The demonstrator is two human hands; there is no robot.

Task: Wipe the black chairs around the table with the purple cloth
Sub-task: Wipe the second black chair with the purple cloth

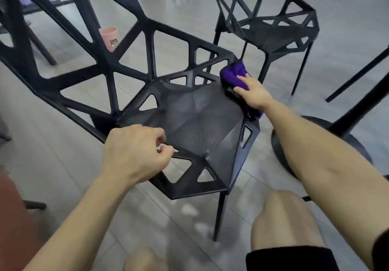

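Note:
A black chair with a geometric open frame fills the middle of the view, its seat facing me. My right hand presses the purple cloth onto the seat's far right edge, fingers curled over the cloth. Part of the cloth hangs below my wrist. My left hand grips the seat's near left rim with curled fingers. A second black chair of the same design stands behind, at the upper right.
A pink bin sits on the grey floor behind the near chair. A round black table base and slanted black legs stand at the right. My knees are at the bottom. Office chair wheels show at the far top.

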